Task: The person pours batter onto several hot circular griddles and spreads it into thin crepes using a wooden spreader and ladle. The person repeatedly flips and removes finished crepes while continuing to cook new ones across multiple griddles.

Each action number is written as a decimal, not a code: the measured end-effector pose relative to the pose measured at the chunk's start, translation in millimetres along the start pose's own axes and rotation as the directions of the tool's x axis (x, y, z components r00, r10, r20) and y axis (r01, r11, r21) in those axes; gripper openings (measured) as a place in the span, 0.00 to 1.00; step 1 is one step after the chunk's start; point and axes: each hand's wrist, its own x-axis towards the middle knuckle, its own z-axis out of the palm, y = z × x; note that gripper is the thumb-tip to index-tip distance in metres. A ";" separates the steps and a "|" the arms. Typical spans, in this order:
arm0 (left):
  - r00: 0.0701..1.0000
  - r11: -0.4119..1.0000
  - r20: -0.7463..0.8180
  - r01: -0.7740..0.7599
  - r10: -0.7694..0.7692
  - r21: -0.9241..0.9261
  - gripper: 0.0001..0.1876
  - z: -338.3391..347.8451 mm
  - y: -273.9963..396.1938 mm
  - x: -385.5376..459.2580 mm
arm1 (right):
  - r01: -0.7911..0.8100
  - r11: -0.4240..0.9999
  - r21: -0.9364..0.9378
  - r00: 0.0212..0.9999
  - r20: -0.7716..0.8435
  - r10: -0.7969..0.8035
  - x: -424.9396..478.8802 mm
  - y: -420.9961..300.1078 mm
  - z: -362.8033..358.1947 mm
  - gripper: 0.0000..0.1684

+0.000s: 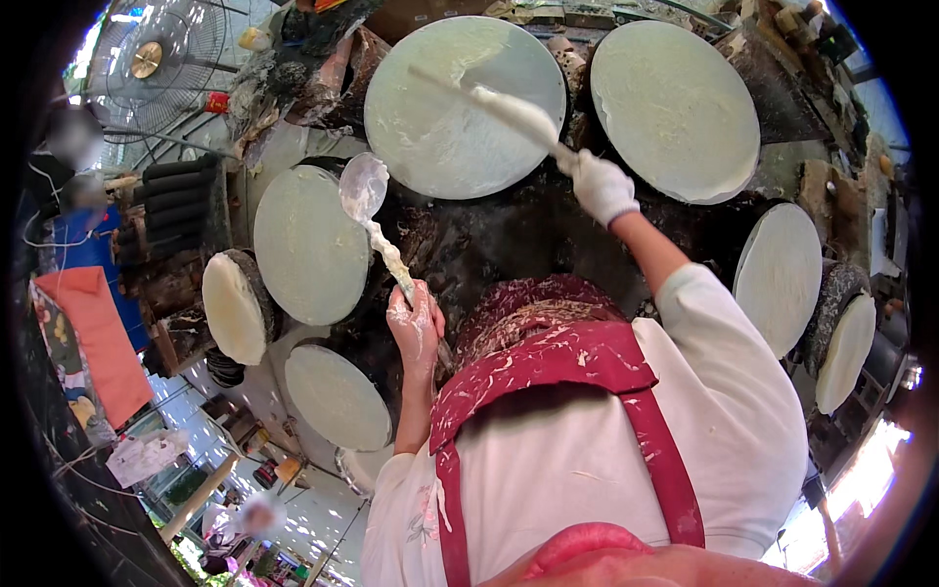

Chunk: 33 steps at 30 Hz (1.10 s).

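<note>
My right hand (603, 189), in a white knit glove, is closed on a long flat spreading stick (499, 114) that lies across the large round griddle (411, 110) in front of me. Pale batter (517, 111) is heaped along the stick, with a thinner coat over part of the griddle and a bare grey patch at its upper right. My bare left hand (416, 323), smeared with batter, grips the batter-coated handle of a ladle (364, 186). The ladle's bowl is over the right edge of another coated round griddle (312, 246).
More round plates with pale surfaces surround me: one at upper right (675, 110), one at right (779, 279), one at lower left (337, 396). A thick white slab (233, 308) sits at left. A standing fan (147, 60) is at upper left; a blurred person (235, 524) is in the distance.
</note>
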 end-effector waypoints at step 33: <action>0.992 0.997 0.105 0.072 -0.071 -0.005 0.09 107.6 15.8 21.2 | -0.143 0.294 0.945 0.985 0.108 0.133 9.8 84.8 -18.1 0.25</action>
